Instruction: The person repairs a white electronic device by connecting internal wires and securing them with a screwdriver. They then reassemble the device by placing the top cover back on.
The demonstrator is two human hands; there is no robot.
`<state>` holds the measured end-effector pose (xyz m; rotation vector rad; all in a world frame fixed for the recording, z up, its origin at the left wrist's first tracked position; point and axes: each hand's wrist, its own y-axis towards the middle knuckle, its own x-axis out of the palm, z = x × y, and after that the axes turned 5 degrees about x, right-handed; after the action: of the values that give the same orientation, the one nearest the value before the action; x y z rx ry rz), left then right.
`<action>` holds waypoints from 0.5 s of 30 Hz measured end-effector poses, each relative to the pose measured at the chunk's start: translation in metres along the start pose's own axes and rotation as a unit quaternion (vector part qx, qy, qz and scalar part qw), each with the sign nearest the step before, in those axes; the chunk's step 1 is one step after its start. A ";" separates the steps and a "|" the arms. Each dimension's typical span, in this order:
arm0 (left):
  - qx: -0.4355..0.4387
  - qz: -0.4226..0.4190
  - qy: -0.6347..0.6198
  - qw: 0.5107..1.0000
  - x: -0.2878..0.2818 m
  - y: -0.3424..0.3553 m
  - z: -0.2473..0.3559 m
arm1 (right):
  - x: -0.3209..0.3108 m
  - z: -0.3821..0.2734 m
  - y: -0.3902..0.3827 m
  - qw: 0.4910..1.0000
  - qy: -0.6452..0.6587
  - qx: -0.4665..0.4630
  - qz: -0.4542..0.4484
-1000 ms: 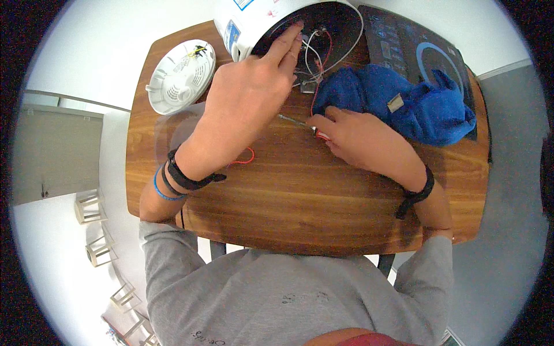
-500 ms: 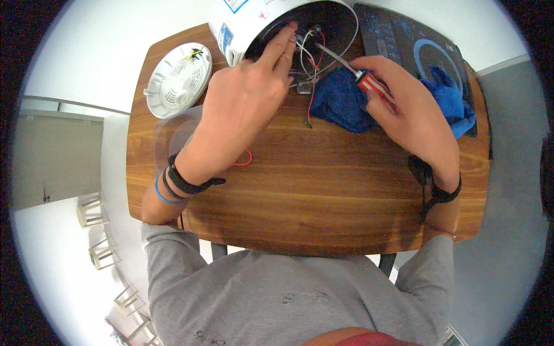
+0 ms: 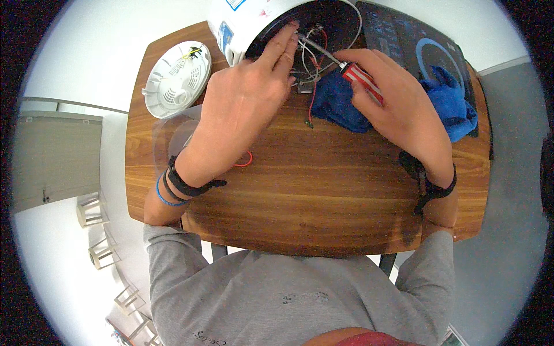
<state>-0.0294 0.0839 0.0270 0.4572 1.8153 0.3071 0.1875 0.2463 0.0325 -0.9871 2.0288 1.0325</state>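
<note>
A white, rounded appliance body (image 3: 247, 18), rice-cooker-like, lies on its side at the table's far edge, its dark open underside turned toward me. My left hand (image 3: 245, 95) reaches into that opening, index and middle fingers close together against something inside; the thumb and whatever they grip are hidden. In my right hand (image 3: 398, 95) is a screwdriver (image 3: 363, 82) with a red-and-white handle. Its metal shaft points up and left into the opening, the tip beside my left fingertips. White and red wires (image 3: 313, 68) hang out of the body onto the table.
The white vented base cover (image 3: 176, 81), with a yellow wire on it, rests at far left. A blue cloth (image 3: 340, 101) lies under my right hand, with another blue cloth (image 3: 453, 109) on the black induction cooktop (image 3: 398, 34). A red wire loop (image 3: 247, 159) and clear plastic (image 3: 164, 135) adjoin my left wrist.
My right hand has moved left and slightly up with the screwdriver, bringing its tip from the wires to my left fingertips. My left hand has stayed nearly in place.
</note>
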 end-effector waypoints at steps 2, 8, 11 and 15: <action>0.001 0.001 0.000 1.000 0.001 0.000 0.000 | 0.003 0.003 0.001 1.000 -0.001 -0.012 0.010; -0.008 -0.019 -0.008 1.000 -0.002 0.000 0.002 | 0.002 0.003 0.000 1.000 0.001 -0.001 0.003; -0.011 -0.013 -0.009 1.000 0.001 -0.001 0.001 | 0.000 -0.001 -0.001 1.000 0.004 0.017 -0.015; -0.010 -0.017 -0.009 1.000 -0.001 -0.001 0.001 | 0.000 -0.003 -0.002 0.999 -0.007 0.029 -0.015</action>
<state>-0.0287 0.0831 0.0270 0.4124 1.8000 0.2964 0.1891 0.2430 0.0333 -0.9750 2.0155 0.9568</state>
